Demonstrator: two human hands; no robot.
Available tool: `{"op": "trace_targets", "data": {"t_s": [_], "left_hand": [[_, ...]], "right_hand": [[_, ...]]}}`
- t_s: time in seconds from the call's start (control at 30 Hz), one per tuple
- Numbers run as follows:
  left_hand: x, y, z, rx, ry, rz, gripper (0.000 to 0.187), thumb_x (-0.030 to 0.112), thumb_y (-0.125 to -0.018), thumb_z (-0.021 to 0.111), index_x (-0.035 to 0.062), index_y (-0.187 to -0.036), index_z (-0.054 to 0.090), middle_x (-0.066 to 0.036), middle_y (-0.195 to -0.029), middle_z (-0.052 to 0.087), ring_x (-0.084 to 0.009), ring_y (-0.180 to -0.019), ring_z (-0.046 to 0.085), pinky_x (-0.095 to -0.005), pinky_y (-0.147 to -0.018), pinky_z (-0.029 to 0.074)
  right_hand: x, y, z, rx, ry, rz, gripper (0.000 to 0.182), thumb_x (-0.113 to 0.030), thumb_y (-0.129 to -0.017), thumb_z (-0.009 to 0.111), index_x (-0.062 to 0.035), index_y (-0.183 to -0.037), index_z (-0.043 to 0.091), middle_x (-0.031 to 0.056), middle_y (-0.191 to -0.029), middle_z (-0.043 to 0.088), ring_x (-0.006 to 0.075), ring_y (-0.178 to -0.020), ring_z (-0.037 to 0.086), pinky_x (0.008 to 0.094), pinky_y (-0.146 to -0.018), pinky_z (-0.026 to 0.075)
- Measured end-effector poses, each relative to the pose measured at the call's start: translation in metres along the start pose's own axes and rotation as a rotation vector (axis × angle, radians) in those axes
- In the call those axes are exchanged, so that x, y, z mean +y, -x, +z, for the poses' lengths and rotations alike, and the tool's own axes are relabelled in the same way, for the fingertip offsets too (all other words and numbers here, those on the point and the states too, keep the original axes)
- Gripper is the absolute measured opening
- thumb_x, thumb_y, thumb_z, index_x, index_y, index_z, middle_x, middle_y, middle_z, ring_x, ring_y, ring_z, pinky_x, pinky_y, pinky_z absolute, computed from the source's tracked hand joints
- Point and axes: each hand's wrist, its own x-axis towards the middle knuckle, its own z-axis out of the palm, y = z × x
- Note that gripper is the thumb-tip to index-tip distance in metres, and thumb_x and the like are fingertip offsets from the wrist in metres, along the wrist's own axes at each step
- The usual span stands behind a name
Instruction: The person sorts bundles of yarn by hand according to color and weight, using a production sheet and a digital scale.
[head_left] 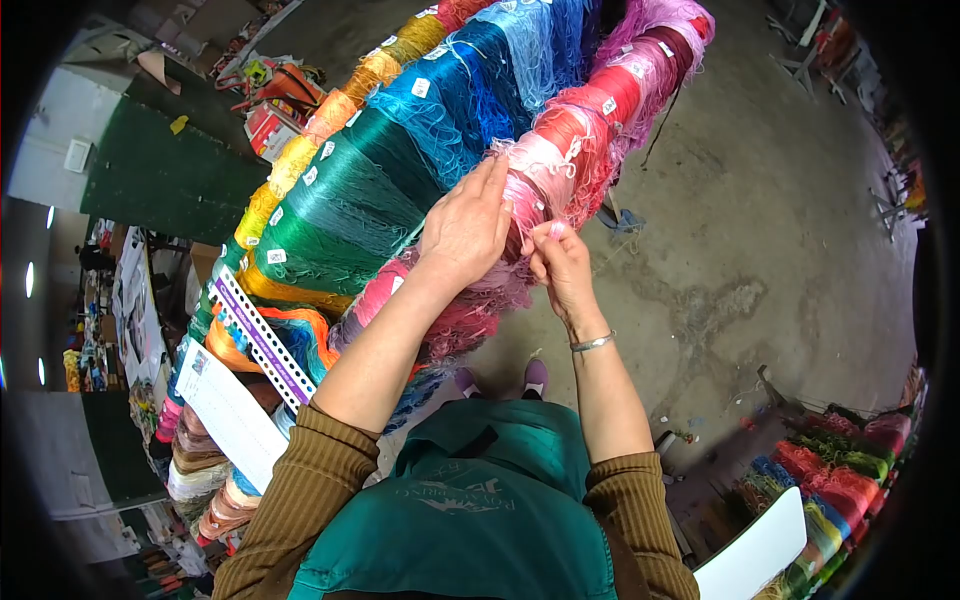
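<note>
Skeins of thread hang side by side over a long rack, with a pink skein beneath my hands. My left hand lies across the top of the pink skeins, its fingers stretched out flat. Just right of it, my right hand is closed in a pinch on pink thread pulled at the side of the rack. Red skeins hang beyond, and a green skein lies to the left of my left hand. Small white tags sit on several skeins.
A white strip card with holes and a white printed sheet rest on skeins at the left. More coloured skeins hang at the lower right beside a white board. The concrete floor is stained.
</note>
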Motion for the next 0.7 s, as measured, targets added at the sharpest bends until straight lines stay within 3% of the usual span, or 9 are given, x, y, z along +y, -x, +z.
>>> {"op": "trace_targets", "data": {"t_s": [0.23, 0.5, 0.7], "left_hand": [[0.0000, 0.0003, -0.0002, 0.003, -0.013, 0.000, 0.050, 0.024, -0.098, 0.044, 0.0011, -0.142, 0.038, -0.020, -0.139, 0.048, -0.0349, -0.123, 0.051, -0.0416, -0.101, 0.044], [-0.0002, 0.0001, 0.0002, 0.009, -0.017, 0.012, 0.051, 0.024, -0.097, 0.044, 0.0007, -0.142, 0.038, -0.021, -0.139, 0.048, -0.0350, -0.123, 0.051, -0.0414, -0.101, 0.044], [-0.0006, 0.0003, 0.0004, 0.006, -0.005, 0.010, 0.051, 0.024, -0.098, 0.043, 0.0005, -0.142, 0.037, -0.022, -0.138, 0.048, -0.0351, -0.125, 0.050, -0.0411, -0.102, 0.043]], "right_hand": [[-0.0020, 0.0002, -0.0001, 0.004, 0.001, 0.017, 0.007, -0.010, -0.096, 0.054, -0.0049, -0.094, 0.057, 0.0028, -0.078, 0.062, 0.0044, -0.049, 0.042, 0.0193, -0.042, 0.030], [-0.0037, 0.0010, -0.0008, 0.009, 0.022, 0.012, 0.012, -0.005, -0.093, 0.059, -0.0022, -0.104, 0.060, 0.0039, -0.081, 0.065, 0.0034, -0.050, 0.043, 0.0187, -0.043, 0.030], [-0.0003, -0.0031, -0.0031, 0.053, 0.098, 0.001, 0.010, -0.007, -0.092, 0.062, -0.0017, -0.100, 0.065, 0.0025, -0.080, 0.066, 0.0028, -0.050, 0.042, 0.0182, -0.044, 0.030]]}}
